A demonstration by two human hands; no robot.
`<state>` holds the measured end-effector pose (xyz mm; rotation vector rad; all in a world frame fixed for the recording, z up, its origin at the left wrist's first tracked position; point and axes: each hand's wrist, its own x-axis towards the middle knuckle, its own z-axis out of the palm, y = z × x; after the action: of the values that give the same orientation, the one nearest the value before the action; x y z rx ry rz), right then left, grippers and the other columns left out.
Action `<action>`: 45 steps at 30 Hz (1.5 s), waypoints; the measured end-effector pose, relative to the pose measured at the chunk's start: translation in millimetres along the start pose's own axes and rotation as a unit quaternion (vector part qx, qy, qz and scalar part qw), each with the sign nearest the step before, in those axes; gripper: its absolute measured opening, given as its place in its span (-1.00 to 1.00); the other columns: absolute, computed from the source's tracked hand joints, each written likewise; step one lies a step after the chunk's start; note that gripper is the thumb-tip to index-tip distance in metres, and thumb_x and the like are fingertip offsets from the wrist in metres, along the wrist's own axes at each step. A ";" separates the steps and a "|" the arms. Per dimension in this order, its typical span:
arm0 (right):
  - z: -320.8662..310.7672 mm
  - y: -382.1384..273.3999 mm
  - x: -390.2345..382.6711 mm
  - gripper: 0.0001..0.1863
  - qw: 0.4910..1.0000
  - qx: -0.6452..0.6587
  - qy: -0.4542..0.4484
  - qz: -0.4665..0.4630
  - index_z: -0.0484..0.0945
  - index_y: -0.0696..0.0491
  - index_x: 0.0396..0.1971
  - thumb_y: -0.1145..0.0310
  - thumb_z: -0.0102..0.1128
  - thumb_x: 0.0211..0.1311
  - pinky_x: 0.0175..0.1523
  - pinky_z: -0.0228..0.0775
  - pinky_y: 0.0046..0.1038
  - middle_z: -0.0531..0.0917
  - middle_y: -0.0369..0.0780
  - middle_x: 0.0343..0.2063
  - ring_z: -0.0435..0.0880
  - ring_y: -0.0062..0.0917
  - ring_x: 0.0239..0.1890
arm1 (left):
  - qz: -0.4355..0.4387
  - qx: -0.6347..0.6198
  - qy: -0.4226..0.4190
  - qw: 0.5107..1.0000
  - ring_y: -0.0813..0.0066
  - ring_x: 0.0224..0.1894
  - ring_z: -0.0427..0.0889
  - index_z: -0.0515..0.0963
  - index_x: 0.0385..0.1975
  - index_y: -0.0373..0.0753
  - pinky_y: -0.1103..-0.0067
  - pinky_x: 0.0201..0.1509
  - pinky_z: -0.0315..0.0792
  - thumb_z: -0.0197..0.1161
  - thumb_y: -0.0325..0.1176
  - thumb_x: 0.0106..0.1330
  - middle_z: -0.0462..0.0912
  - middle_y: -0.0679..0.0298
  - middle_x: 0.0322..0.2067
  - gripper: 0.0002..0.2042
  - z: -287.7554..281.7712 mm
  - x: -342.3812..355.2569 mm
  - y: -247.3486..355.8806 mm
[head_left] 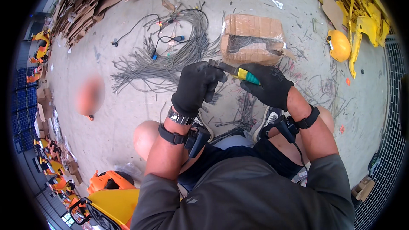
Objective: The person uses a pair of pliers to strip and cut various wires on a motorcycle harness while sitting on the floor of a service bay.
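Observation:
Both of my hands wear black gloves and are raised in front of me, above the floor. My right hand (269, 85) is closed round the yellow and green handle of a hand tool (243, 75). Its flat, dark metal end points left toward my other hand; its exact kind is not plain. My left hand (196, 86) has its fingers curled together beside that metal end, and whatever they pinch is hidden. Beyond my left hand a large bundle of grey cables (194, 32) lies on the floor. Some of these have black and blue plugs (179, 38).
An open-sided cardboard box (254, 24) with grey cable pieces stands ahead. Cut scraps (243, 110) litter the floor between my feet. A yellow helmet-like shell (339, 45) and yellow metal parts (366, 30) lie right, flattened cardboard (81, 12) far left. A yellow machine (113, 204) stands near left.

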<state>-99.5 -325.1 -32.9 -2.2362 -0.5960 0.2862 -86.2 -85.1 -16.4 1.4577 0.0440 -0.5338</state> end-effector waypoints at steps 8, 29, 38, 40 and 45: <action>-9.9 -3.4 5.3 -0.63 0.998 0.038 -0.021 0.054 0.50 0.03 -0.12 0.08 0.26 0.26 -0.12 0.46 -0.21 0.64 -0.04 -0.32 0.65 -0.13 -0.22 | 0.042 0.031 0.057 0.997 0.69 -0.74 0.34 0.60 -0.43 -0.39 0.70 -0.63 0.20 0.12 -0.45 0.25 0.47 0.34 -0.73 -0.84 19.0 -4.3 1.5; -15.4 -5.2 14.9 -0.62 0.998 0.064 0.003 0.028 0.59 0.08 -0.20 0.10 0.36 0.15 -0.20 0.44 -0.25 0.64 -0.04 -0.41 0.64 -0.12 -0.33 | 0.177 0.010 0.112 0.978 0.75 -0.75 0.28 0.59 -0.50 -0.41 0.71 -0.68 0.08 0.19 -0.53 0.21 0.47 0.36 -0.69 -0.90 31.8 -17.7 -1.7; -32.7 8.8 25.2 -0.65 0.975 0.175 0.072 0.120 0.60 0.11 -0.21 0.13 0.34 0.22 -0.25 0.46 -0.45 0.68 -0.19 -0.43 0.65 -0.46 -0.41 | 0.132 0.062 0.099 0.984 0.76 -0.70 0.29 0.58 -0.47 -0.40 0.72 -0.63 0.13 0.16 -0.54 0.19 0.49 0.36 -0.67 -0.91 38.9 -36.5 3.3; -54.0 6.6 25.9 -0.64 0.945 0.250 0.111 0.176 0.60 0.13 -0.21 0.12 0.32 0.25 -0.30 0.45 -0.56 0.68 -0.29 -0.43 0.63 -0.64 -0.42 | 0.108 0.028 0.113 0.987 0.75 -0.68 0.31 0.58 -0.45 -0.40 0.72 -0.61 0.15 0.15 -0.53 0.19 0.50 0.35 -0.67 -0.91 34.2 -37.2 4.6; -73.0 9.9 1.5 -0.66 0.980 0.102 0.046 0.167 0.62 0.07 -0.22 0.08 0.29 0.25 -0.27 0.47 -0.49 0.67 -0.23 -0.47 0.64 -0.54 -0.42 | 0.137 -0.005 0.169 0.976 0.66 -0.67 0.38 0.60 -0.28 -0.43 0.69 -0.61 0.21 0.16 -0.43 0.30 0.57 0.31 -0.60 -0.82 12.4 -11.5 2.7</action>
<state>-67.0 -376.9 8.2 -2.1278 -0.1312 0.3911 -98.9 -93.1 -8.2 1.5023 0.1130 -0.0576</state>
